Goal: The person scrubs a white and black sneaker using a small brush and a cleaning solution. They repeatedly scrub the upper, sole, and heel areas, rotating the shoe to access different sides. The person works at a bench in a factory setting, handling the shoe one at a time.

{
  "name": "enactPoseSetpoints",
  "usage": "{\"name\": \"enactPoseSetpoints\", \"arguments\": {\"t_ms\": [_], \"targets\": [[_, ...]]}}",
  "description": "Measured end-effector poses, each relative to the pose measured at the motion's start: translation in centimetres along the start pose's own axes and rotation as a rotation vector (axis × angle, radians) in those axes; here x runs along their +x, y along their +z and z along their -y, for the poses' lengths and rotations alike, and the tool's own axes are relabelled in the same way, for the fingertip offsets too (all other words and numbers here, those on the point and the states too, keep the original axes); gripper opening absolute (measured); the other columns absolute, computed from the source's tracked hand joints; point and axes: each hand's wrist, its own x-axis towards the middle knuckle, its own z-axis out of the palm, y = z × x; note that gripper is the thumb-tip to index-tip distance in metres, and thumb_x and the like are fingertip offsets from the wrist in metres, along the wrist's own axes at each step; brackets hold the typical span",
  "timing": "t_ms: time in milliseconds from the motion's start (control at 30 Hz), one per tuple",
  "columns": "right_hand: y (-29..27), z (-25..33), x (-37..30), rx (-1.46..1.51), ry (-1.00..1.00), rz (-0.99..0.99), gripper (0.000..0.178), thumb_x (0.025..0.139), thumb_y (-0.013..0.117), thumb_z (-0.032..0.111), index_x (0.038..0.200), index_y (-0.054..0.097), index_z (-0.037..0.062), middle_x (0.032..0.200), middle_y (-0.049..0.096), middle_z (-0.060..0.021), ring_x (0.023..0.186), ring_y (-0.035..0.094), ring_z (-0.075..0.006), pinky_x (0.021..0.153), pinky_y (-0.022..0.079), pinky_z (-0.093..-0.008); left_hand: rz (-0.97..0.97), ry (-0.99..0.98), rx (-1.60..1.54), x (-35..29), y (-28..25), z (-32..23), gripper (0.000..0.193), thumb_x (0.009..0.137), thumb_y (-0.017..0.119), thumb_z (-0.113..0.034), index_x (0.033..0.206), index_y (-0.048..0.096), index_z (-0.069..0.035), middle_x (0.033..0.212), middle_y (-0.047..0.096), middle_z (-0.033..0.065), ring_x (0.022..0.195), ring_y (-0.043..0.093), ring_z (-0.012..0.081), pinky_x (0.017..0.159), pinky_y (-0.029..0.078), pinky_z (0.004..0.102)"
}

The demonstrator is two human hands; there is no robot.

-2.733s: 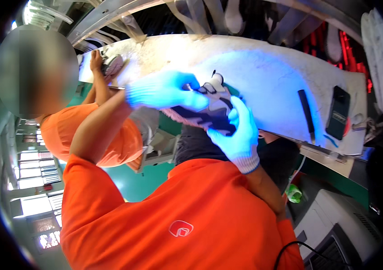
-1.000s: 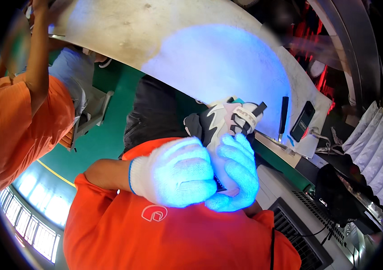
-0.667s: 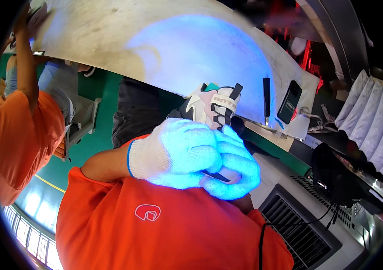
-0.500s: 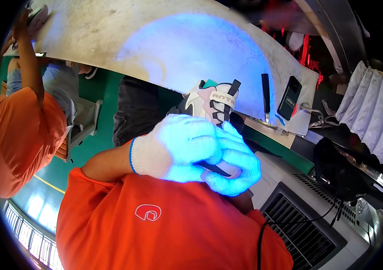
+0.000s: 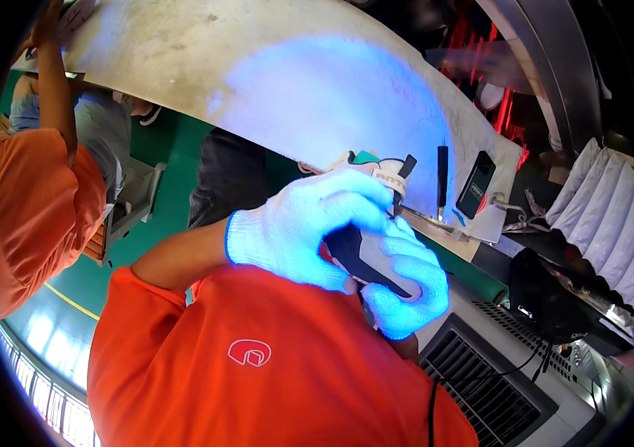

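Both my hands, in white knit gloves lit blue, hold a sneaker (image 5: 379, 261) in front of my chest, at the near edge of the worktable. My left hand (image 5: 294, 227) grips the shoe's side with bent fingers, thumb low by the dark panel. Around the grey toe curl the fingers of my right hand (image 5: 415, 279). Grey and black upper shows between the gloves. The pale tongue and a black pull loop stick up beyond them, with a bit of teal inside the collar. My gloves cover much of the rest.
A blue light patch falls on the pale worktable (image 5: 183, 63). To the right lie a slim black tool (image 5: 442, 175) and a black phone (image 5: 476, 185). A black bag (image 5: 544, 294) and vented grey machine (image 5: 481, 372) stand right. A co-worker in orange (image 5: 41, 216) sits left.
My left hand has shifted and opened its grip somewhat, uncovering more of the shoe's grey and black front. The shoe and my right hand sit slightly lower and further right in view.
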Motion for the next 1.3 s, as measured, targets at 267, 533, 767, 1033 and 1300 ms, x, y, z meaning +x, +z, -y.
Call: {"name": "enactPoseSetpoints", "arguments": {"t_ms": [267, 533, 767, 1033, 1300], "targets": [[0.7, 1.6, 1.8, -0.071, 0.069, -0.016, 0.056, 0.083, 0.099, 0.016, 0.126, 0.068, -0.0036, 0.130, 0.075, -0.0302, 0.133, 0.071, -0.0493, 0.122, 0.049, -0.0650, -0.045, -0.332, 0.185, -5.0, 0.7, 1.2, 0.061, 0.063, 0.107, -0.038, 0.091, 0.061, -0.009, 0.088, 0.057, 0.0103, 0.081, 0.063, 0.0303, 0.067, 0.050, 0.0422], [-0.3, 0.4, 2.2, -0.047, 0.034, -0.025, 0.056, 0.081, 0.099, 0.012, 0.125, 0.067, -0.0019, 0.129, 0.073, -0.0290, 0.129, 0.074, -0.0462, 0.119, 0.053, -0.0633, -0.161, 0.045, 0.035, -2.0, 2.0, 2.0, 0.042, 0.075, 0.102, -0.028, 0.091, 0.068, -0.011, 0.087, 0.063, 0.0063, 0.070, 0.062, 0.0264, 0.059, 0.047, 0.0399], [-1.0, -2.1, 0.4, 0.031, -0.064, -0.162, 0.054, 0.088, 0.089, 0.019, 0.128, 0.058, 0.0025, 0.124, 0.071, -0.0268, 0.119, 0.076, -0.0411, 0.115, 0.056, -0.0624, -0.002, -0.129, -0.021, 1.1, 2.1, 1.4, 0.042, 0.072, 0.104, -0.027, 0.086, 0.067, -0.014, 0.085, 0.062, 0.0042, 0.070, 0.064, 0.0252, 0.059, 0.047, 0.0389], [-2.6, -5.9, 0.2, 0.391, 0.010, -0.239, 0.074, 0.086, 0.100, 0.033, 0.139, 0.062, -0.0031, 0.141, 0.069, -0.0293, 0.137, 0.068, -0.0458, 0.122, 0.047, -0.0652, 0.144, -0.266, 0.237, 5.7, 2.4, 0.0, 0.043, 0.063, 0.099, -0.019, 0.083, 0.061, -0.015, 0.086, 0.062, 0.0065, 0.081, 0.066, 0.0315, 0.068, 0.052, 0.0433], [-3.7, -1.3, 3.3, -0.036, 0.023, -0.061, 0.075, 0.080, 0.104, 0.029, 0.137, 0.071, -0.0063, 0.134, 0.075, -0.0218, 0.131, 0.074, -0.0368, 0.113, 0.059, -0.0480, 0.054, -0.340, 0.136, 4.0, 2.5, -1.2, 0.045, 0.065, 0.096, -0.005, 0.087, 0.057, -0.010, 0.085, 0.059, 0.0065, 0.076, 0.061, 0.0283, 0.066, 0.048, 0.0382]]}}
